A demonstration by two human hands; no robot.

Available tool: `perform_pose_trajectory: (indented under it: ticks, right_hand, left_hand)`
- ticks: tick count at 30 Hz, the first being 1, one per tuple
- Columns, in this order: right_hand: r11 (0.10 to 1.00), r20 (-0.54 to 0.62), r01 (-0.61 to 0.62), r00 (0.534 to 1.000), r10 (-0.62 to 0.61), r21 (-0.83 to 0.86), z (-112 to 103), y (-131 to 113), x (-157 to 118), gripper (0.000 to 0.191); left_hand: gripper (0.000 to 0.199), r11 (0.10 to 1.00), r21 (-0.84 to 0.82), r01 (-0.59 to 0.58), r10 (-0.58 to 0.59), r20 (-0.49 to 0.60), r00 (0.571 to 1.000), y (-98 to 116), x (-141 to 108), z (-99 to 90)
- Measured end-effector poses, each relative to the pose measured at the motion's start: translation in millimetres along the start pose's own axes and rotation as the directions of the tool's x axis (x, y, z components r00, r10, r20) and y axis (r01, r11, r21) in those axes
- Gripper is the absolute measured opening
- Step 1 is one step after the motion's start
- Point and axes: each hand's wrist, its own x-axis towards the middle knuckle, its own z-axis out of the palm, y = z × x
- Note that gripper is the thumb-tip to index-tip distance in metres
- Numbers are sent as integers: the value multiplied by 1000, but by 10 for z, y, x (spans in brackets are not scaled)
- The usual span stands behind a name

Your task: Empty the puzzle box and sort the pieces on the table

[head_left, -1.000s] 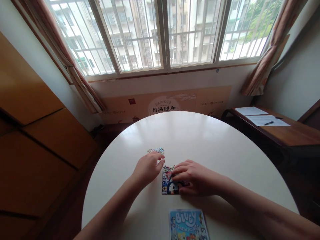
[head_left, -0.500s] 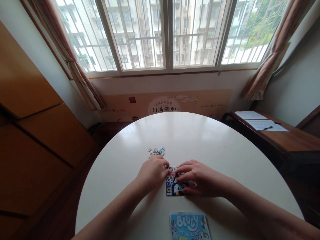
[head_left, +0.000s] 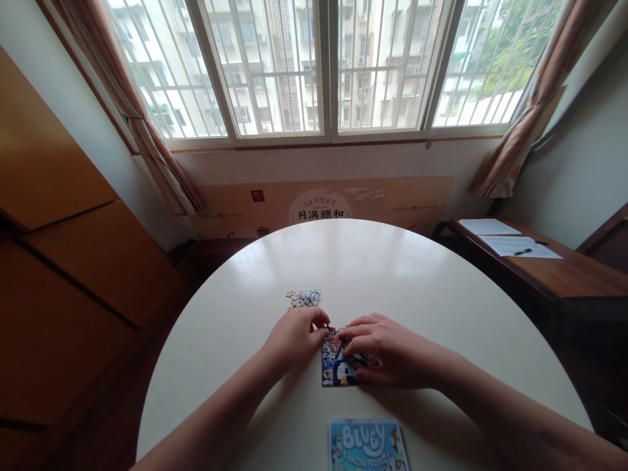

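A partly assembled jigsaw puzzle [head_left: 331,374] in dark blue, red and white lies on the white table, its right side covered by my right hand. At its upper left corner, my left hand [head_left: 298,332] has thumb and forefinger curled together on a small dark jigsaw piece [head_left: 327,326], mostly hidden by the fingertips. My right hand [head_left: 385,350] rests over the puzzle with fingers apart, the tips touching its surface. Just beyond my left hand lies a pile of loose jigsaw pieces [head_left: 305,298].
A blue card with "Bluey" lettering [head_left: 367,448] lies at the near side of the round white table [head_left: 392,275]. To the right stands a wooden table [head_left: 583,271] with papers [head_left: 520,246]. A wooden cabinet [head_left: 73,281] is at left, below a barred window.
The view has shifted slightly, moving the table items a little left. My left thumb and forefinger have shifted slightly at the puzzle's upper left corner. My right hand stays over the puzzle.
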Motion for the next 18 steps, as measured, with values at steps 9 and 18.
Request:
perform_pose_trajectory:
  ticks: [9, 18]
  right_hand:
    - [1000, 26, -8, 1000, 8, -11, -18, -8, 14, 29]
    - [1000, 30, -17, 999, 17, 0, -10, -8, 8, 27]
  left_hand:
    - [14, 987, -160, 12, -12, 2, 1000, -50, 41, -3]
    - [16, 980, -192, -41, 37, -25, 999, -93, 75, 15]
